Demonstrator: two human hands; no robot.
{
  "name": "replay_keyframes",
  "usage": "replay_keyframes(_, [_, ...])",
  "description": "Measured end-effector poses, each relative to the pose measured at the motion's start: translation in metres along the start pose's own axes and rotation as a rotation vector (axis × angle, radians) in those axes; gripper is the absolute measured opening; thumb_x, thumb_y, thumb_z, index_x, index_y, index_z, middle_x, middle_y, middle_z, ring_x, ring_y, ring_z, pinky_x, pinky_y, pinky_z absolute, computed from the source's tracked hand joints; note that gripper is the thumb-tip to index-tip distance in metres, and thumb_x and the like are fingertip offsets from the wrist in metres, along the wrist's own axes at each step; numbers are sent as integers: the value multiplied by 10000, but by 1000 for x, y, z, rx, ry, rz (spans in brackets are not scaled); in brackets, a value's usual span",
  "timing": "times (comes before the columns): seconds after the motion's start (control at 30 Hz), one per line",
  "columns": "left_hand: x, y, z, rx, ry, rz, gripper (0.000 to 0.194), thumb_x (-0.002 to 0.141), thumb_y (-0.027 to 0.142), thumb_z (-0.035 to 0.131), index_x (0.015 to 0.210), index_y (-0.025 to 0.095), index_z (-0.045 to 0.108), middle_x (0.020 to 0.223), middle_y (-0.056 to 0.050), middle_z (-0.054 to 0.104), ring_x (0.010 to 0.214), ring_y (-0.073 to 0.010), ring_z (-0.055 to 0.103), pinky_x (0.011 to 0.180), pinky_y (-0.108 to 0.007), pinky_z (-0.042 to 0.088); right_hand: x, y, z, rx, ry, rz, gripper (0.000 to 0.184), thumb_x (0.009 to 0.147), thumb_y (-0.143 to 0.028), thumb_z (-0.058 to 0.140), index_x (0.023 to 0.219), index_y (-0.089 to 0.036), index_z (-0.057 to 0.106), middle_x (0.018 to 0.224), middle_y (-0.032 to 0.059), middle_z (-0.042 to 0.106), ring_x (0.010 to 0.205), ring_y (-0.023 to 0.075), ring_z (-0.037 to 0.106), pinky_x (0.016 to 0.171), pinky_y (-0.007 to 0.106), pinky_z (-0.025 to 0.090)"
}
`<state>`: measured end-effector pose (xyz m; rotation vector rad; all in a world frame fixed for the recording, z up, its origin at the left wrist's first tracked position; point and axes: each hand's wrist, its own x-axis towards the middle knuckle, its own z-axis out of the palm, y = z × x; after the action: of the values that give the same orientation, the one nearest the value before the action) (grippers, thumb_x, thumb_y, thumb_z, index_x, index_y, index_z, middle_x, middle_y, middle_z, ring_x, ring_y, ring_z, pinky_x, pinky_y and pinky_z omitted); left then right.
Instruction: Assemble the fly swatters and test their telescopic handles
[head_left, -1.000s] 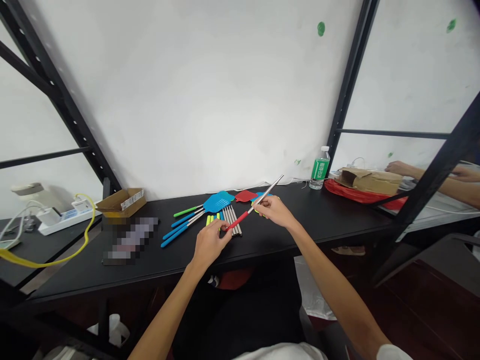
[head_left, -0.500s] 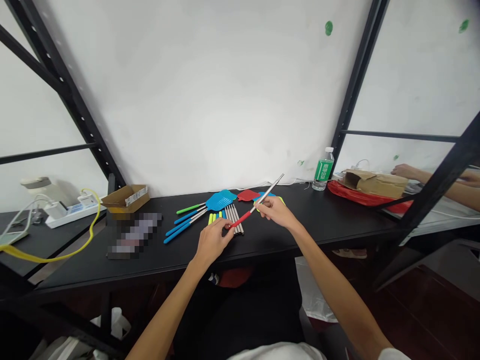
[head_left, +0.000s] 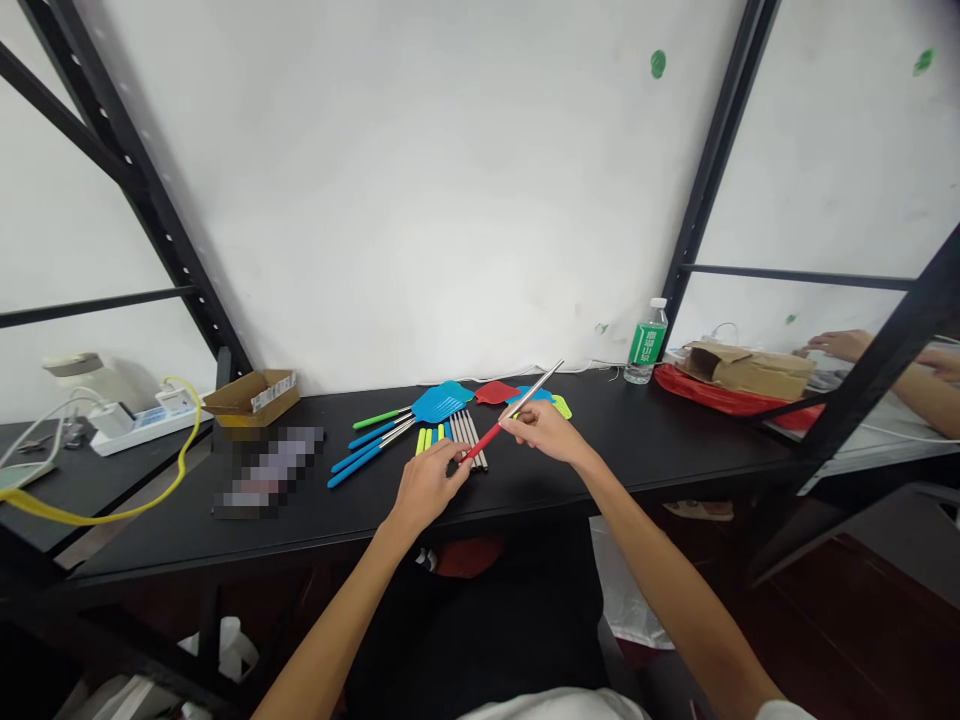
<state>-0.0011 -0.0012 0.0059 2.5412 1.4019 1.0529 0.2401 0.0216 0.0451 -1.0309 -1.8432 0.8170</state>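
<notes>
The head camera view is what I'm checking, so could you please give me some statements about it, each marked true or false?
1. The left hand holds the red end of the rod. True.
2. The right hand grips the bottle. False: it holds the rod.
3. The red flat head lies between blue ones. True.
4. The bottle lies on its side. False: it stands upright.
5. The bottle's label is yellow. False: it is green.
</notes>
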Motion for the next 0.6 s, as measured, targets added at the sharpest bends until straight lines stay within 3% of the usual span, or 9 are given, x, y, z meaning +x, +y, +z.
replay_keyframes(0.23, [0, 2, -1, 9, 7, 22, 203, 930, 296, 531, 1035, 246, 698, 889, 6, 675, 684, -129, 565, 623, -251, 367, 0, 2, 6, -24, -23, -8, 362, 867, -491, 619, 993, -164, 710, 623, 13, 615, 577, 136, 573, 493, 222, 390])
replay_keyframes(0.6, [-2, 3, -2, -8, 34, -19, 184, 909, 286, 545, 1000, 233, 695, 865, 11, 668, 660, -123, 540, 605, -244, 364, -1, -7, -3, 10, -8, -2, 396, 869, -507, 602, 1063, -170, 678, 606, -6, 593, 508, 117, 504, 471, 230, 373])
